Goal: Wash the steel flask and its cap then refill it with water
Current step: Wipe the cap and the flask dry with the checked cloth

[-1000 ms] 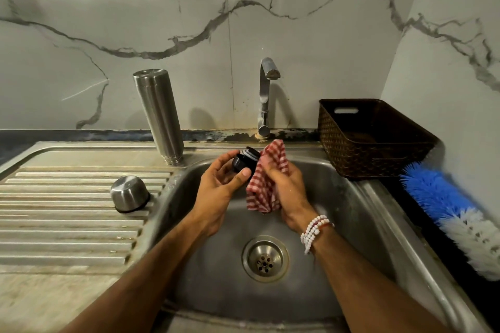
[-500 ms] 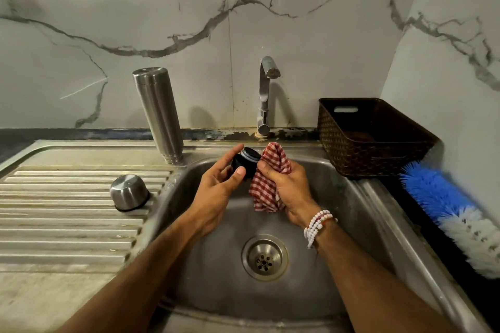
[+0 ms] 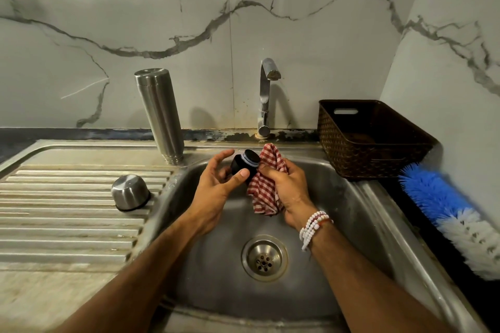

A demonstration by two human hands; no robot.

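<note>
The left hand (image 3: 216, 189) is pinching the cap (image 3: 244, 165) over the sink (image 3: 351, 224). The right hand (image 3: 286, 184) is gripping a cloth (image 3: 263, 194) against it. The flask (image 3: 161, 113) is standing upside down beside the sink. The cap could slip and drop; only fingertips are holding it.

The light is dim and greyish. It falls from above and from the left, so the tap (image 3: 264, 94) and the flask (image 3: 160, 116) throw soft shadows on the wall (image 3: 311, 43) to their right. Pale glare lies on the wall near its top, and the drain ring (image 3: 248, 255) shines. My forearms (image 3: 130, 286) are dark at the bottom. The wide lens bends the flask and the sink rim (image 3: 384, 213) outward. The middle is sharp; the brush (image 3: 443, 208) at the edge looks softer.
</note>
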